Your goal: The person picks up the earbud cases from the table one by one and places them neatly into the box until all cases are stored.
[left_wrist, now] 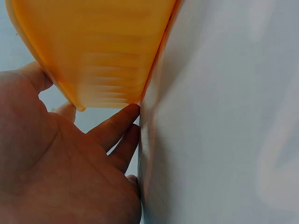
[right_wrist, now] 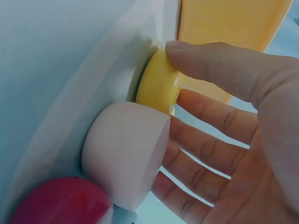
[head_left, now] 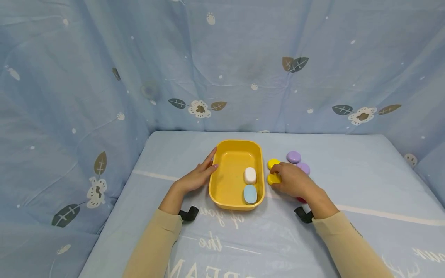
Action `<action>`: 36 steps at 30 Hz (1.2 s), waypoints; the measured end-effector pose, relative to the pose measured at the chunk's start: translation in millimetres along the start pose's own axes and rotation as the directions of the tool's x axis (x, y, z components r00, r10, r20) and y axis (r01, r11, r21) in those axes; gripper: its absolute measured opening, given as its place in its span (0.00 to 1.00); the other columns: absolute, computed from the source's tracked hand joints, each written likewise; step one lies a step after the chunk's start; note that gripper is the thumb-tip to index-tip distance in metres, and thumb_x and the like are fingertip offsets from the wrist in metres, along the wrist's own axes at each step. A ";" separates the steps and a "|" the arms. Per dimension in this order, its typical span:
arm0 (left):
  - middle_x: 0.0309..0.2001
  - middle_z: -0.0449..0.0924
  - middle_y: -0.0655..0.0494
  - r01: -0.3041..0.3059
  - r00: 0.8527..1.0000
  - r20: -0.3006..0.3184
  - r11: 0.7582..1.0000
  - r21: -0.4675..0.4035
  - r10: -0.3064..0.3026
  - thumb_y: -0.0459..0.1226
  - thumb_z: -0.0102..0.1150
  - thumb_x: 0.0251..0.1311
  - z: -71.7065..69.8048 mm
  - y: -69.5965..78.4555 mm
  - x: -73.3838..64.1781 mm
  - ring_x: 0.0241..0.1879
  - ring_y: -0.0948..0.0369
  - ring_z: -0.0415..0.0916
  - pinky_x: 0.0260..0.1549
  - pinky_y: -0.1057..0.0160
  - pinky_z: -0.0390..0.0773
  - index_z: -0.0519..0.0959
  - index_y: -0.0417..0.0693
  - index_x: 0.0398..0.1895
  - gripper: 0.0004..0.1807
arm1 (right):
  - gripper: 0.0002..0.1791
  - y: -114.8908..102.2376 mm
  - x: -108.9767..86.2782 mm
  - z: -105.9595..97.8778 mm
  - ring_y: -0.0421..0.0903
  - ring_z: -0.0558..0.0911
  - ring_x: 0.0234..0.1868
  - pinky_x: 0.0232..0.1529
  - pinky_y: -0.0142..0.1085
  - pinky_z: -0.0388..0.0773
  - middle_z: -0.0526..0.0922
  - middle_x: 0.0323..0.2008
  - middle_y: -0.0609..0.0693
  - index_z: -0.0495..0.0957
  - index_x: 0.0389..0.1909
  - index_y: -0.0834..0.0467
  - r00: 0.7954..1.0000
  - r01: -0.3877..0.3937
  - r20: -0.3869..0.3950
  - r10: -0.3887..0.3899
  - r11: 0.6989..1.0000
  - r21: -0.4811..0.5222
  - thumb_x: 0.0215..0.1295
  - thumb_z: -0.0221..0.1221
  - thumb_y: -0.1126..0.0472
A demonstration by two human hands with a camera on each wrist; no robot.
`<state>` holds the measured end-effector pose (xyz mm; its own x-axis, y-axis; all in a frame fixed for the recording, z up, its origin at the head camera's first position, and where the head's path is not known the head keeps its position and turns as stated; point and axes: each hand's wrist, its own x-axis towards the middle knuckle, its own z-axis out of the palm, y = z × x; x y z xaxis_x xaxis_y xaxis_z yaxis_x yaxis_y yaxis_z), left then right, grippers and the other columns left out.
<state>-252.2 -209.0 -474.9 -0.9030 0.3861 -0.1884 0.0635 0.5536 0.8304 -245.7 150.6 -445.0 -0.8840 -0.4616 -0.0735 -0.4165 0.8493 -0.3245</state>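
Observation:
My left hand [head_left: 196, 177] is at the left wall of a yellow plastic tub [head_left: 224, 202], its thumb at the rim and its fingers extended along the outside. In the left wrist view, fingertips [left_wrist: 131, 112] touch the tub's lower edge by the cloth. To the tub's right, my right hand [head_left: 295, 179] pinches a yellow rounded piece [head_left: 274, 178] between thumb and forefinger. Another yellow piece [head_left: 273, 163] lies just beyond it. Beneath the other fingers is a pale pink domed block [right_wrist: 124, 151], beside a dark red one [right_wrist: 63, 205].
Inside the tub, along its right side, lie a white rounded block [head_left: 250, 175] and a light blue one [head_left: 250, 194]. Two lilac pieces [head_left: 293, 156] sit behind my right hand. Patterned blue cloth [head_left: 243, 77] covers the table and hangs behind it.

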 end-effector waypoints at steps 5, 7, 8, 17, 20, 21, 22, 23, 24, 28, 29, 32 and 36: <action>0.85 0.39 0.61 -0.013 1.000 0.002 1.000 0.002 0.013 0.63 0.36 0.78 -0.3 1.1 -0.4 0.85 0.49 0.33 0.79 0.38 0.24 0.33 0.86 0.81 0.37 | 0.24 -1.6 -0.5 0.0 0.48 0.79 0.43 0.53 0.49 0.81 0.85 0.47 0.53 0.82 0.55 0.59 1.000 0.014 -0.001 -0.014 1.000 -0.007 0.60 0.74 0.55; 0.85 0.39 0.61 -0.018 1.000 0.003 1.000 0.003 0.018 0.63 0.36 0.78 -0.4 1.3 -0.4 0.85 0.49 0.34 0.79 0.38 0.24 0.33 0.86 0.81 0.37 | 0.24 -2.3 -0.6 -0.7 0.49 0.80 0.42 0.53 0.50 0.81 0.85 0.47 0.53 0.82 0.56 0.59 1.000 0.024 -0.004 -0.024 1.000 -0.002 0.61 0.73 0.55; 0.85 0.39 0.61 -0.017 1.000 0.003 1.000 0.007 0.017 0.63 0.36 0.78 -0.5 1.2 -0.2 0.85 0.50 0.35 0.79 0.38 0.24 0.33 0.86 0.81 0.37 | 0.24 -2.7 -0.7 -1.4 0.49 0.80 0.42 0.53 0.50 0.81 0.85 0.48 0.53 0.82 0.56 0.59 1.000 0.026 -0.006 -0.026 1.000 -0.002 0.61 0.73 0.55; 0.85 0.40 0.61 -0.002 1.000 0.001 1.000 0.010 0.002 0.64 0.36 0.77 -0.5 0.9 -0.6 0.85 0.49 0.32 0.79 0.38 0.25 0.33 0.90 0.80 0.36 | 0.25 -7.0 1.0 -19.8 0.52 0.82 0.46 0.52 0.51 0.83 0.85 0.53 0.55 0.82 0.60 0.60 0.999 0.029 -0.030 -0.029 1.000 0.000 0.64 0.70 0.55; 0.85 0.42 0.59 -0.009 1.000 -0.001 1.000 0.001 0.009 0.64 0.36 0.78 -0.7 0.9 -1.1 0.85 0.48 0.31 0.79 0.37 0.25 0.33 0.88 0.81 0.36 | 0.25 -7.0 3.3 -26.0 0.52 0.82 0.46 0.52 0.51 0.83 0.85 0.51 0.55 0.82 0.59 0.60 0.998 0.043 -0.040 -0.043 0.999 -0.006 0.63 0.71 0.56; 0.85 0.43 0.58 -0.012 1.000 -0.001 1.000 -0.003 0.012 0.64 0.36 0.78 -0.7 1.0 -1.4 0.85 0.48 0.32 0.79 0.38 0.25 0.33 0.88 0.81 0.36 | 0.25 -6.8 4.3 -27.7 0.52 0.82 0.46 0.53 0.51 0.82 0.84 0.50 0.55 0.82 0.59 0.61 0.998 0.048 -0.043 -0.048 0.999 -0.008 0.63 0.71 0.56; 0.85 0.43 0.58 -0.016 1.000 -0.001 1.000 -0.004 0.016 0.64 0.36 0.78 -0.6 0.9 -1.4 0.85 0.48 0.32 0.79 0.37 0.25 0.33 0.87 0.81 0.36 | 0.25 -6.8 5.5 -29.3 0.52 0.82 0.45 0.53 0.51 0.82 0.84 0.50 0.54 0.82 0.59 0.61 0.998 0.051 -0.046 -0.051 0.999 -0.011 0.63 0.71 0.56; 0.85 0.43 0.57 -0.021 1.000 -0.001 1.000 -0.007 0.021 0.63 0.37 0.78 -0.6 0.8 -1.5 0.85 0.47 0.32 0.79 0.37 0.25 0.33 0.86 0.81 0.36 | 0.25 -7.1 6.5 -30.9 0.52 0.82 0.45 0.52 0.51 0.82 0.84 0.49 0.54 0.82 0.59 0.61 0.997 0.053 -0.048 -0.053 0.999 -0.014 0.63 0.71 0.56; 0.85 0.44 0.56 -0.025 1.000 -0.002 1.000 -0.013 0.025 0.63 0.37 0.78 -0.6 0.9 -1.8 0.85 0.46 0.31 0.79 0.36 0.25 0.34 0.86 0.81 0.37 | 0.25 -7.5 7.6 -32.4 0.53 0.82 0.46 0.52 0.51 0.82 0.84 0.49 0.54 0.82 0.59 0.61 0.997 0.054 -0.049 -0.055 0.998 -0.013 0.63 0.71 0.56; 0.85 0.45 0.56 -0.023 1.000 -0.003 1.000 -0.018 0.023 0.63 0.37 0.78 -0.3 -0.4 -1.5 0.84 0.43 0.28 0.78 0.35 0.25 0.34 0.85 0.82 0.37 | 0.25 -9.6 11.4 -37.4 0.54 0.83 0.48 0.53 0.52 0.82 0.83 0.50 0.55 0.81 0.60 0.61 0.997 0.054 -0.047 -0.054 0.999 -0.004 0.63 0.71 0.57; 0.85 0.45 0.55 -0.022 1.000 -0.003 1.000 -0.020 0.022 0.63 0.37 0.78 -0.2 -0.5 -1.4 0.84 0.42 0.27 0.78 0.34 0.25 0.34 0.85 0.82 0.37 | 0.25 -10.1 12.1 -38.6 0.55 0.83 0.48 0.53 0.52 0.82 0.82 0.50 0.55 0.81 0.60 0.61 0.997 0.054 -0.046 -0.054 0.999 -0.001 0.63 0.71 0.57; 0.84 0.46 0.55 -0.016 1.000 -0.004 1.000 -0.020 0.015 0.64 0.38 0.77 -0.4 -0.2 -1.2 0.84 0.42 0.26 0.78 0.34 0.25 0.35 0.86 0.82 0.37 | 0.25 -11.1 14.4 -41.9 0.55 0.83 0.49 0.53 0.52 0.83 0.82 0.51 0.56 0.81 0.59 0.61 0.997 0.063 -0.049 -0.063 0.998 -0.002 0.63 0.71 0.57; 0.85 0.44 0.56 -0.019 1.000 -0.002 1.000 -0.014 0.019 0.65 0.37 0.77 -0.6 -0.4 -0.8 0.84 0.44 0.28 0.78 0.35 0.25 0.34 0.86 0.81 0.37 | 0.26 -12.1 17.7 -46.1 0.56 0.83 0.49 0.52 0.52 0.82 0.82 0.50 0.56 0.81 0.60 0.62 0.996 0.079 -0.052 -0.079 0.997 -0.010 0.63 0.71 0.57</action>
<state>-251.7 -210.0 -474.8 -0.9025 0.3949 -0.1720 0.0741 0.5356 0.8412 -266.1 144.0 -399.0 -0.8581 -0.5135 0.0015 -0.4869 0.8127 -0.3202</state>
